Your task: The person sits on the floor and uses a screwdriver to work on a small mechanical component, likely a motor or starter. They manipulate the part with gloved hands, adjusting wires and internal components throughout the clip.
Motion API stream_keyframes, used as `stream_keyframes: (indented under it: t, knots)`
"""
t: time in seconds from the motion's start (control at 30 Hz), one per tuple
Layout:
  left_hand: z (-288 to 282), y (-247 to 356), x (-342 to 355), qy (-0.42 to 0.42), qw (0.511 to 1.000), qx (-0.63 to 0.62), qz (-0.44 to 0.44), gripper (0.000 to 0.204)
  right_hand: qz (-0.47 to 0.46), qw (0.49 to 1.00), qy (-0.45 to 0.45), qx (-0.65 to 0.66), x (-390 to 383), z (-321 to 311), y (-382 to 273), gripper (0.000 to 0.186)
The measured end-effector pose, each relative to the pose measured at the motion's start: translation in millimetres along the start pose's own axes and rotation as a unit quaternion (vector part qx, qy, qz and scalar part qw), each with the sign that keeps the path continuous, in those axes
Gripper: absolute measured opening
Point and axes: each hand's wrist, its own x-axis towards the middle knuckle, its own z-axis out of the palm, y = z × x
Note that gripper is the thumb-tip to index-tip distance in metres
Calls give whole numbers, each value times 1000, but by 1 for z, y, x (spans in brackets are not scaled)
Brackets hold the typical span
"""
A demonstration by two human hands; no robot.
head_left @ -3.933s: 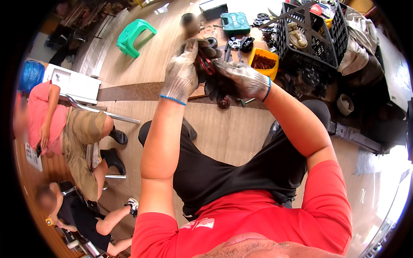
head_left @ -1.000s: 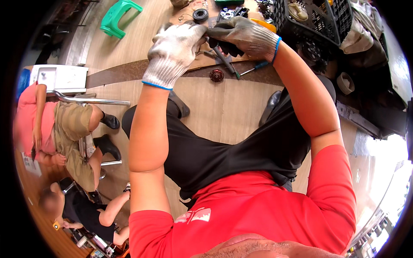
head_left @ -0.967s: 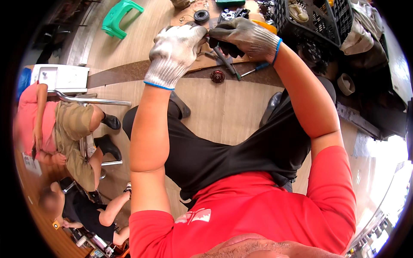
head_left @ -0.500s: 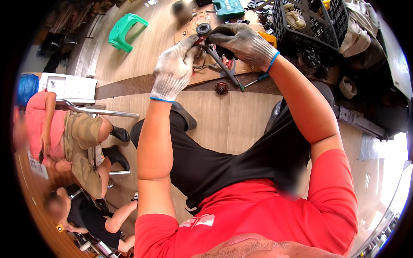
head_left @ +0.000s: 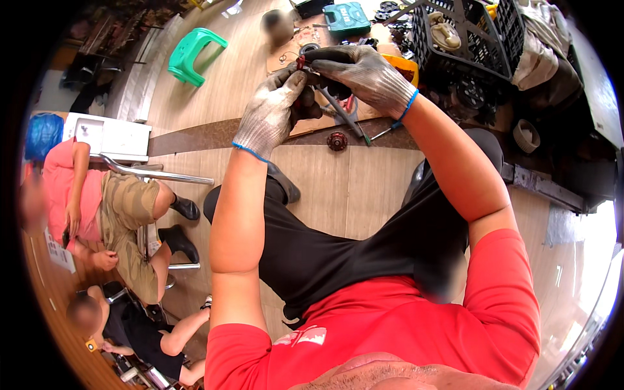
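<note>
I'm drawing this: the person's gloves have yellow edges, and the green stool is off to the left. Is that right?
Not quite: the head view shows that the glove edges on the left hand and right hand are blue, not yellow. The green stool is off to the left.

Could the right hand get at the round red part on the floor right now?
Probably yes: nothing covers the round part, though the right hand seems busy pinching a small red thing.

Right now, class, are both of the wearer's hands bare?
No, the left hand and the right hand each wear a pale, blue-cuffed work glove.
</note>
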Motion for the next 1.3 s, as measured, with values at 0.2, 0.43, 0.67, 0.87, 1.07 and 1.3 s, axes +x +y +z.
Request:
stream_keyframes:
  t: [0.2, 0.43, 0.67, 0.87, 1.07, 1.3]
  knots:
    - [4, 4, -2, -69, 997, 33, -19, 33, -63, 995, -26, -68, 3, -20, -1, 31]
    - [13, -1, -2, -28, 989, 143, 8, 28, -35, 998, -58, -17, 1, -28, -4, 27]
    - [15, 4, -7, -78, 995, 53, -27, 29, 69, 982, -139, 107, -6, -36, -21, 25]
    - [15, 4, -4, -74, 996, 39, -34, 28, -14, 994, -91, 61, -3, -30, -9, 24]
    - [17, 0, -2, -68, 995, 40, -56, 30, -9, 997, -66, 31, -2, -24, -6, 27]
    - [14, -4, 4, -91, 994, -3, -67, 32, -14, 998, -43, 34, 0, -21, -2, 26]
